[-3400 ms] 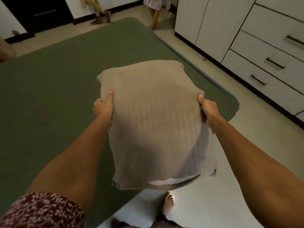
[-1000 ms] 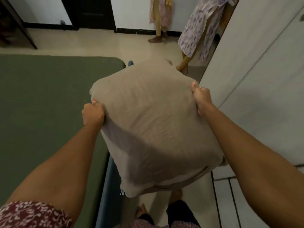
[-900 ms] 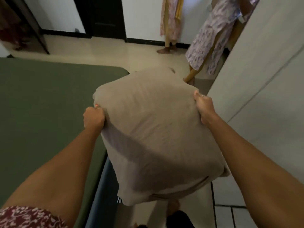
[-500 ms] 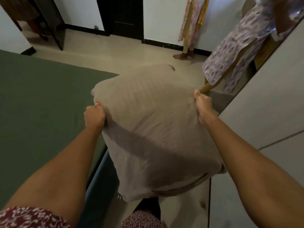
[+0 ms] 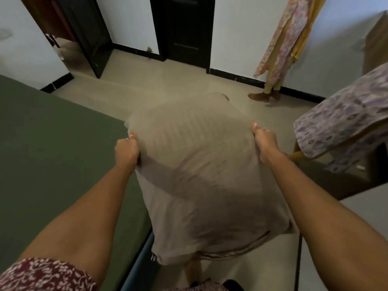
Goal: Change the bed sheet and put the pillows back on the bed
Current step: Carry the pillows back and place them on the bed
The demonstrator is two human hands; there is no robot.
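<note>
Both hands' fingers curled on pillow point(image 5: 201, 177) sides: left hand point(image 5: 126, 151), right hand point(image 5: 265, 142).

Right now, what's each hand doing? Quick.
Left hand: closed, gripping the left edge of the pillow.
Right hand: closed, gripping the pillow's right edge.

Illumination is dim and warm-toned, with an even indoor cast and no visible lamp. A broad soft shadow band crosses the pillow point(image 5: 201, 181); its upper part is brighter, so light possibly arrives from ahead. The white walls point(image 5: 130, 22) read brightest, without glare. Overall image soft, fine detail smeared. Wide-angle distortion bends the doorframes point(image 5: 88, 36) and stretches the forearms at the lower corners.
</note>
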